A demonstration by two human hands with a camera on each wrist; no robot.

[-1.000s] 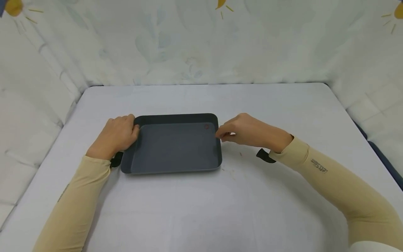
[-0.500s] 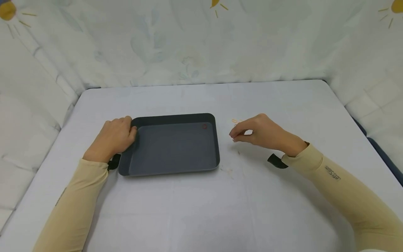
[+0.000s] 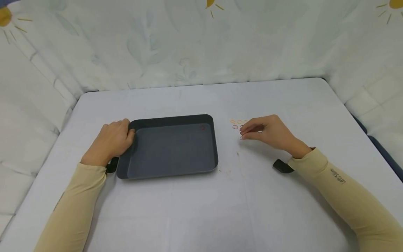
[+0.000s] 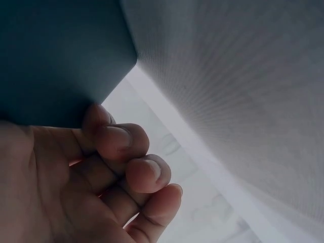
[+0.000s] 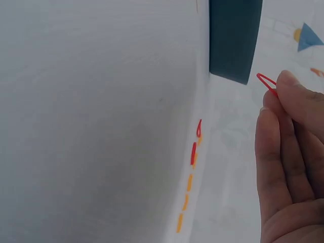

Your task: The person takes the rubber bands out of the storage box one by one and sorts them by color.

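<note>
Since a second ago the right hand (image 3: 270, 133) has drawn away from the dark grey tray (image 3: 168, 148) on the worktop (image 3: 201, 210) and now hovers to the tray's right, among small rubber bands (image 3: 235, 124) lying there. The left hand (image 3: 111, 141) has stayed curled over the tray's left rim, gripping it. The tray is shallow and rectangular with rounded corners, and one red band (image 3: 202, 128) lies in its far right corner. Only the right wrist view shows a thin red loop (image 5: 267, 83) pinched between that hand's fingertips (image 5: 288, 83), plus a row of red and orange bands on the worktop.
</note>
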